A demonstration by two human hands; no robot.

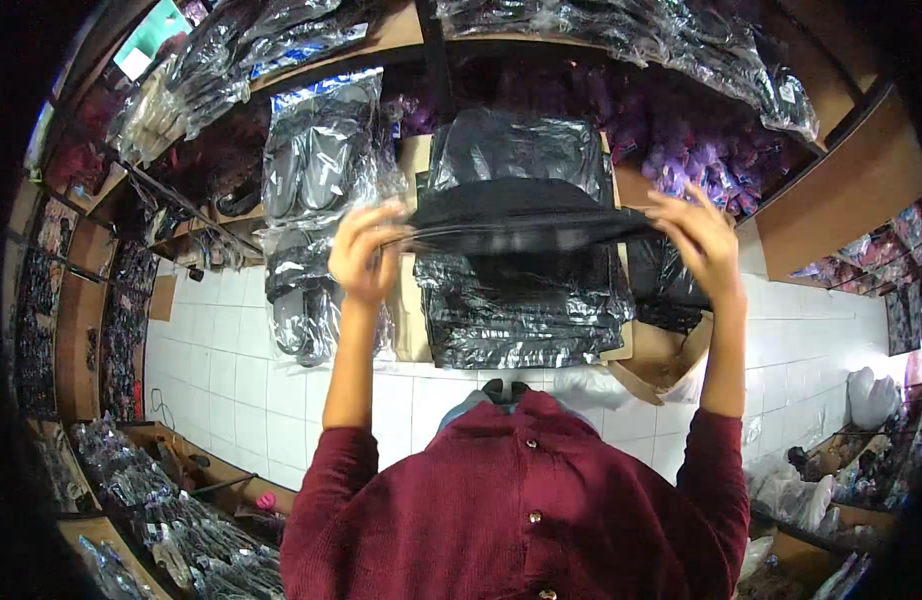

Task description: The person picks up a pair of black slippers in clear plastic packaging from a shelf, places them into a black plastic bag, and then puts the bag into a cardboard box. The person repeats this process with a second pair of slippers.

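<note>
A black, flexible sheet-like item (pixel 524 217) is stretched between my two hands, blurred by motion; whether it is cloth or plastic I cannot tell. My left hand (pixel 367 251) pinches its left end. At the opposite end, the fingertips of my right hand (pixel 697 240) hold its tip, the other fingers spread. Directly beneath lies a stack of black packets in shiny clear plastic (pixel 524 322), with another plastic-wrapped black packet (pixel 521 146) behind. Left of the stack are black slide sandals in clear bags (pixel 322 169), near my left wrist.
A shelf (pixel 386 34) with plastic-wrapped goods runs across the back. Purple bagged goods (pixel 701 165) sit beneath it. An opened cardboard box (pixel 667 360) stands by my right forearm. White floor tiles (pixel 228 375) show around, and bagged goods (pixel 183 517) fill the lower left.
</note>
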